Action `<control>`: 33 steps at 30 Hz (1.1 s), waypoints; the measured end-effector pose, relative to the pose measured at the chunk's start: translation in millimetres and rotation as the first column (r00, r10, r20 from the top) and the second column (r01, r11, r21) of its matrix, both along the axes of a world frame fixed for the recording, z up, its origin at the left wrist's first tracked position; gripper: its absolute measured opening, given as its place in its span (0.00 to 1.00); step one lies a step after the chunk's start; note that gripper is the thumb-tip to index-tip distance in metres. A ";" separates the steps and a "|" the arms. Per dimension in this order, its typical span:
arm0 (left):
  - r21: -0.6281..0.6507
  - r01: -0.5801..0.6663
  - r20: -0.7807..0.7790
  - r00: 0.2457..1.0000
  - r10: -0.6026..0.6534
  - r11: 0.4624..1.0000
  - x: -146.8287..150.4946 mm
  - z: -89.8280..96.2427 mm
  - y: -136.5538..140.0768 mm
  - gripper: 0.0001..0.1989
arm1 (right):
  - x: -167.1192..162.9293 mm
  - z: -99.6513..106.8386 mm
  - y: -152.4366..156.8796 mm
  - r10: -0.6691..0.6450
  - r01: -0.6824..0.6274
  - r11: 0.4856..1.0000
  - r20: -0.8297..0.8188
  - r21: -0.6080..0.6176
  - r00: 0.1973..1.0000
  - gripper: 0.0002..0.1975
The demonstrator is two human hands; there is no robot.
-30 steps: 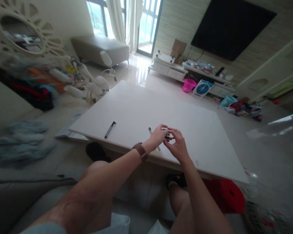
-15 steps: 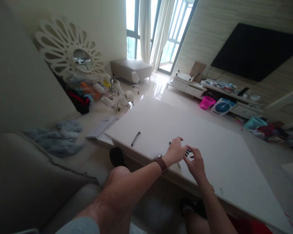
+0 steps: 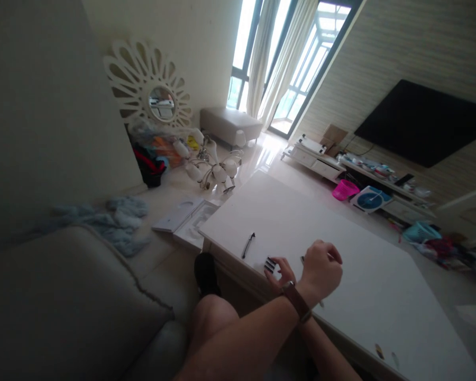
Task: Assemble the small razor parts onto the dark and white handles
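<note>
My right hand [image 3: 284, 272] reaches left beneath my left wrist and pinches a small black-and-white striped block [image 3: 269, 265] just over the front edge of the white table [image 3: 341, 238]. My left hand [image 3: 322, 271], with a brown-strapped watch [image 3: 295, 301] at its wrist, crosses above my right arm. Its fingers are curled, and whatever may be inside them is hidden. Below the left hand lies a thin stick-like thing [image 3: 321, 304], mostly covered. A slim black, slightly bent tool [image 3: 248, 246] rests on the table left of the striped block.
Two small items, one brown [image 3: 379, 351], lie near the table's front edge at right. An open white box [image 3: 192, 222] and a chandelier [image 3: 218, 172] are on the floor beyond the table's left side. A grey sofa [image 3: 75, 296] is at my left.
My right hand has carried the striped block left, under my left arm. My left hand has come off the block and moved right, fingers curled. The view has shifted too.
</note>
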State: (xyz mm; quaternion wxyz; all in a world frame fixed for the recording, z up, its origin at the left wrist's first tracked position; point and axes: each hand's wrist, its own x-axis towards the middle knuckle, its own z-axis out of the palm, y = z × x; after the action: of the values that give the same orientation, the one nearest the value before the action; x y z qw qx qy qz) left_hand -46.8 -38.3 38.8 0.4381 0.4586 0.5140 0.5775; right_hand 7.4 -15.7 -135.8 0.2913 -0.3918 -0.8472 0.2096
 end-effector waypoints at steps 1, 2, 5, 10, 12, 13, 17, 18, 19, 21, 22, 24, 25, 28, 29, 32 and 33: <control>0.015 -0.021 0.019 1.000 0.021 1.000 -4.2 2.4 -1.2 0.08 | -22.1 1.8 2.9 0.019 -0.018 1.000 0.008 -0.022 1.000 0.16; 0.027 -0.037 0.043 0.998 0.035 0.999 -8.4 4.5 -2.0 0.08 | -44.5 3.8 5.8 0.032 -0.031 0.999 0.021 -0.038 0.999 0.16; 0.038 -0.034 0.157 0.987 0.028 0.999 -20.5 8.3 -1.6 0.09 | -109.9 8.3 15.5 0.065 -0.063 0.998 0.098 -0.023 0.993 0.16; 0.046 -0.099 0.311 0.947 0.080 0.994 -39.9 11.1 2.7 0.08 | -195.7 3.8 30.3 0.066 -0.060 0.998 0.288 -0.031 0.955 0.16; 0.025 -0.117 0.351 0.931 0.101 0.993 -47.8 12.7 4.7 0.08 | -218.8 1.2 32.6 0.066 -0.057 0.998 0.333 -0.037 0.941 0.16; 0.018 -0.119 0.370 0.923 0.104 0.993 -51.5 13.5 5.8 0.08 | -227.3 0.8 32.5 0.065 -0.055 0.998 0.348 -0.037 0.935 0.16; 0.000 -0.117 0.391 0.914 0.108 0.993 -63.8 14.2 10.7 0.07 | -229.8 8.7 25.1 0.044 -0.044 0.999 0.304 -0.009 0.952 0.16; -0.011 -0.111 0.385 0.917 0.106 0.994 -66.4 13.5 11.4 0.07 | -218.9 13.4 21.7 0.054 -0.056 0.998 0.272 -0.001 0.961 0.15; -0.015 -0.105 0.377 0.920 0.103 0.994 -68.7 12.6 11.6 0.07 | -202.1 19.4 17.9 0.071 -0.075 0.997 0.237 0.008 0.969 0.14; 0.001 -0.059 0.370 0.927 0.054 0.998 -73.1 9.8 9.9 0.07 | -150.4 35.7 8.9 0.141 -0.150 0.988 0.207 0.026 0.968 0.14; 0.039 -0.050 0.361 0.932 0.033 0.998 -74.9 8.3 7.8 0.07 | -116.3 46.5 3.4 0.147 -0.156 0.987 0.200 0.031 0.969 0.14; 0.098 -0.048 0.363 0.932 0.009 0.994 -76.9 6.7 1.2 0.06 | -36.5 74.6 -10.2 0.108 -0.120 0.992 0.193 0.049 0.975 0.14; 0.123 -0.054 0.363 0.932 0.005 0.991 -76.6 7.6 -3.6 0.06 | 6.2 92.2 -18.8 0.069 -0.083 0.994 0.190 0.066 0.979 0.15; 0.227 -0.091 0.350 0.937 0.006 0.970 -69.2 24.8 -26.7 0.06 | 126.6 159.2 -53.1 -0.113 0.098 0.989 0.142 0.107 0.983 0.12; 0.265 -0.102 0.347 0.938 0.005 0.959 -65.0 36.6 -38.6 0.06 | 160.1 185.7 -67.6 -0.171 0.154 0.978 0.116 0.142 0.978 0.12; 0.472 -0.104 0.324 0.944 -0.063 0.875 -54.0 87.9 -91.5 0.06 | 235.0 269.1 -118.5 -0.273 0.263 0.936 0.014 0.233 0.962 0.12; 0.574 -0.077 0.287 0.951 -0.112 0.815 -53.0 108.1 -113.5 0.05 | 253.0 294.5 -136.5 -0.299 0.300 0.914 -0.048 0.274 0.953 0.12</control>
State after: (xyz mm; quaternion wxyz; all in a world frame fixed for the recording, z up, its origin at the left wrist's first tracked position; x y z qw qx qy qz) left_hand -99.8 -151.8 146.9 0.3579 0.4791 0.2350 0.7663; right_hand 260.3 -152.2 158.7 0.3742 -0.4714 -0.7975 0.0423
